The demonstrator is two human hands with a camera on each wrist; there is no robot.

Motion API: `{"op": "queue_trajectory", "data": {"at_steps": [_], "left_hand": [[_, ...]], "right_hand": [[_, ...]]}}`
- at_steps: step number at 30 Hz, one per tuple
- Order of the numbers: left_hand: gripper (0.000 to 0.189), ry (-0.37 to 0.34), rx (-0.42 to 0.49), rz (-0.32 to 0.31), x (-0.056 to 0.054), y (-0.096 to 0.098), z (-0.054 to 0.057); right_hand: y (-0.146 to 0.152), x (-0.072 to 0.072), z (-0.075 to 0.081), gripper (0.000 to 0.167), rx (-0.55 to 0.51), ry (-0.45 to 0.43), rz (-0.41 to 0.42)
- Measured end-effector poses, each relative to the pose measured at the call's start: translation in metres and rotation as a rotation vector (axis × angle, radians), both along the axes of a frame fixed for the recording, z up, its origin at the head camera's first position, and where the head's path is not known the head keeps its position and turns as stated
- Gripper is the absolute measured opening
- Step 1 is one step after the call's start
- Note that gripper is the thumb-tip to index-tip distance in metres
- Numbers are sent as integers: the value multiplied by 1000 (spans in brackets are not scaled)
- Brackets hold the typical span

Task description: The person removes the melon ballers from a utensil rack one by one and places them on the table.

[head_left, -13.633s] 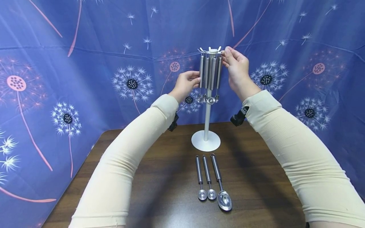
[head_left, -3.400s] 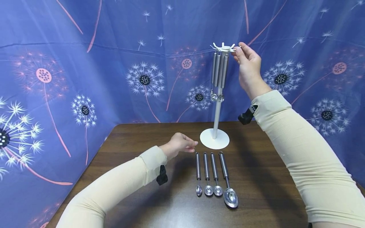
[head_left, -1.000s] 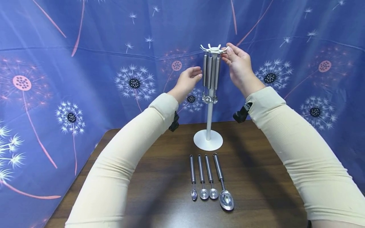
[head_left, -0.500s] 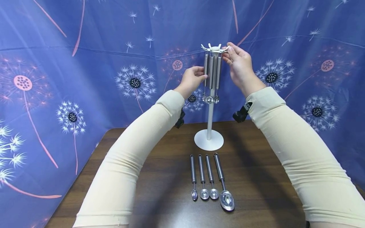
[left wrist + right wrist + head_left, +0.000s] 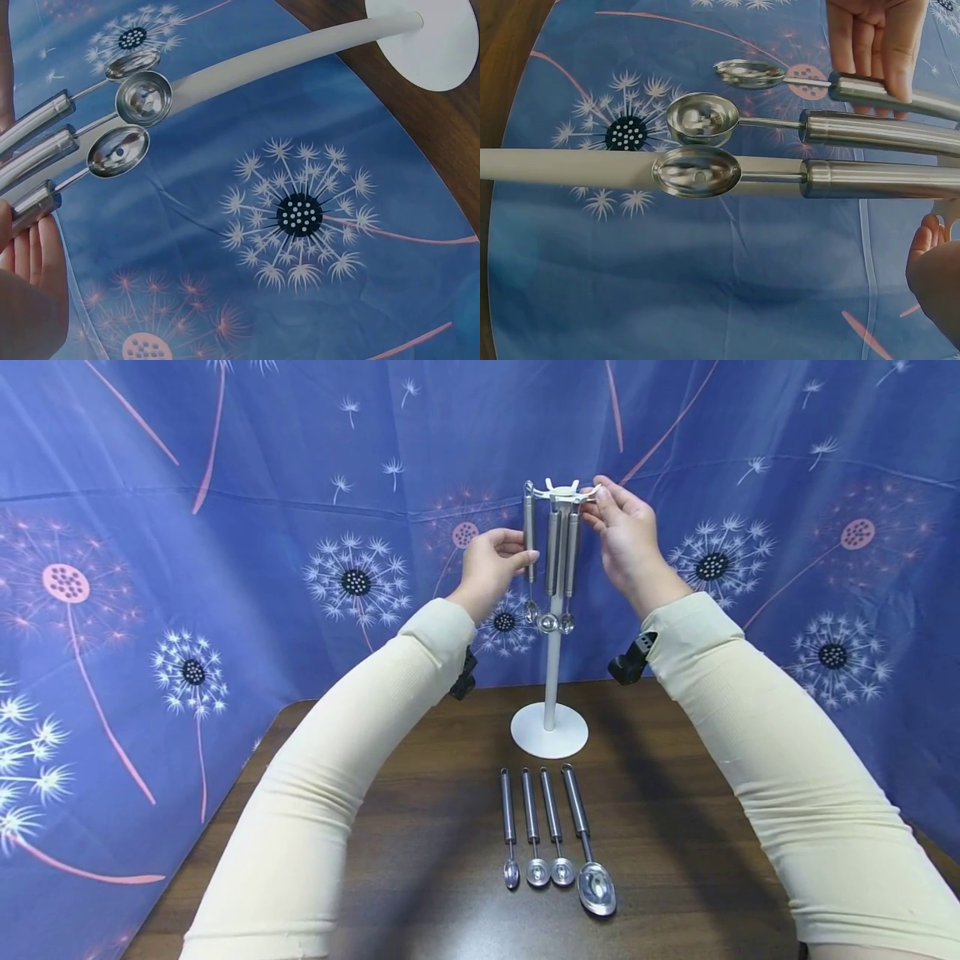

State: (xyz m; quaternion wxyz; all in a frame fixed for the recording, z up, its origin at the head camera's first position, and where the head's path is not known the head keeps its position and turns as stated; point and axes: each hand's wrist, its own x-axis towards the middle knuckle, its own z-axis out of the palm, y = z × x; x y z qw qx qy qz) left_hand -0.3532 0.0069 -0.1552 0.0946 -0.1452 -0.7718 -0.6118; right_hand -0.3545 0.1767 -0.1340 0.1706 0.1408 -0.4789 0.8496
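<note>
A white stand (image 5: 551, 670) holds steel melon ballers by their handle rings. My left hand (image 5: 482, 568) pinches the handle of the leftmost melon baller (image 5: 529, 514); its ring is at the upturned tip of a hook, higher than the others. In the right wrist view this melon baller (image 5: 750, 74) has a small oval bowl, with left fingers and thumb on its handle. A round-bowled melon baller (image 5: 703, 118) and an oval-bowled melon baller (image 5: 696, 172) hang beside it. My right hand (image 5: 628, 535) pinches a hook arm on the stand's right side.
The stand's round white base (image 5: 549, 742) is on a brown wooden table (image 5: 427, 810). In front of it lie a small oval scoop (image 5: 508, 814), two round scoops (image 5: 537, 872) and a larger oval spoon (image 5: 596, 889), side by side. A blue dandelion-print cloth (image 5: 247, 510) hangs behind.
Since the earliest frame, a small oval scoop has joined the row on the table. In the last second my left hand has gripped another hanging melon baller and raised it outward to the hook's tip.
</note>
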Motion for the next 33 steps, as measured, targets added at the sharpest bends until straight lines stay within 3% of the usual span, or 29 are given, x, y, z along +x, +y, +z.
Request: {"op": "queue_trajectory", "data": {"at_steps": [7, 14, 22, 29, 33], "left_hand": [[32, 39, 26, 17, 5, -8, -3], [30, 31, -6, -10, 16, -20, -17], [30, -72, -45, -28, 37, -30, -41], [30, -186, -147, -64, 55, -41, -65], [30, -213, -180, -83, 65, -47, -78]], "right_hand": [[-3, -2, 0, 46, 16, 24, -21], [-3, -2, 0, 47, 12, 16, -24], [0, -3, -1, 47, 11, 5, -19], [2, -4, 0, 48, -24, 4, 0], [2, -5, 1, 49, -35, 11, 11]]}}
